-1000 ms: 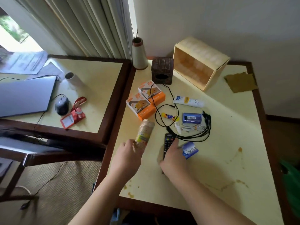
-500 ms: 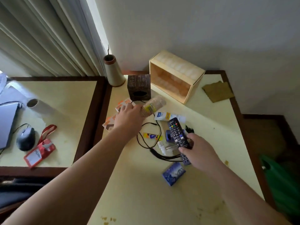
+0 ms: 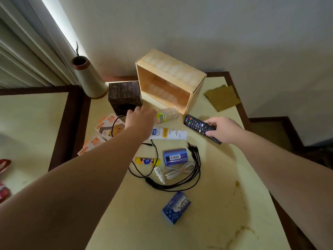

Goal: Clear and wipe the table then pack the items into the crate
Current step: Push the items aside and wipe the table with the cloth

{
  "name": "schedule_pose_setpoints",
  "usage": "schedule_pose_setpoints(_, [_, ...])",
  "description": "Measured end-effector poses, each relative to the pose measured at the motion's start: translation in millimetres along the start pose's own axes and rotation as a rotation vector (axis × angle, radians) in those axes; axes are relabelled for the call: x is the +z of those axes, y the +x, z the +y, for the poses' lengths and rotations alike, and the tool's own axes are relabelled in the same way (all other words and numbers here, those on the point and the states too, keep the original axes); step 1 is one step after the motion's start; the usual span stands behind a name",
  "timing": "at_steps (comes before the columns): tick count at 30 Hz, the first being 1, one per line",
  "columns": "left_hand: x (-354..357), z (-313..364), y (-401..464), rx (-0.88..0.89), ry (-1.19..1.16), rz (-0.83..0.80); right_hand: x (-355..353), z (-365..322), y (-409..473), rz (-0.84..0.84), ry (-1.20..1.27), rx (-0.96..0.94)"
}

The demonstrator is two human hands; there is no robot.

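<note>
The crate lies on its side at the table's 12 o'clock edge, opening facing the hands. The left hand grips a clear bottle at the opening, long axis pointing inward. The right hand holds the remote, just beside at 4 o'clock.

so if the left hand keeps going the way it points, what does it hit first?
Probably the wooden crate: the left hand holds a clear plastic bottle aimed at the crate's open front, its tip near the lower edge. Depth is unclear.
</note>
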State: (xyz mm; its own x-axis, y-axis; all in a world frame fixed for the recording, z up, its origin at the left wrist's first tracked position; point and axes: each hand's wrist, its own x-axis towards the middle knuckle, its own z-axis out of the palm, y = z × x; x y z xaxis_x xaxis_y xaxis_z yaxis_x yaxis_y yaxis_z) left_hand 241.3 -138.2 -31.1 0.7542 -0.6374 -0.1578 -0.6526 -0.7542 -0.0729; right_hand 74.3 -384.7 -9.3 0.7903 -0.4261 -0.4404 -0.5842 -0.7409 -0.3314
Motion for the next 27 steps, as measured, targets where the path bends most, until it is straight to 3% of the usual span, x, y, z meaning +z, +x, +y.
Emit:
schedule_pose_setpoints(5, [1.5,3.9,1.7,-0.043,-0.043,0.019,21.0,7.5,10.3,0.076,0.132,0.001])
schedule_pose_setpoints(8, [-3.6,12.5,-25.3,-0.098,-0.284,0.104,36.4,9.2,7.5,0.123,0.189,0.001])
schedule_pose_setpoints(12, [11.1,37.1,-118.7,-0.008,-0.461,0.138,56.0,1.8,-25.5,0.151,-0.007,-0.042])
schedule_pose_setpoints(15, [41.5,51.7,-200.1,0.051,-0.477,0.002,85.3,-1.5,-85.0,0.260,0.049,-0.334])
schedule_pose_setpoints(18, [67.8,54.6,-252.2,0.006,-0.516,-0.063,131.4,1.3,-143.1,0.099,0.020,-0.642])
schedule_pose_setpoints(22, [78.4,51.1,-259.3,-0.052,-0.506,0.005,173.7,7.0,-165.5,-0.041,-0.181,-0.788])
schedule_pose_setpoints(27, [70.4,55.8,-216.9,0.071,-0.355,-0.023,175.9,0.7,-156.9,0.029,-0.288,-0.876])
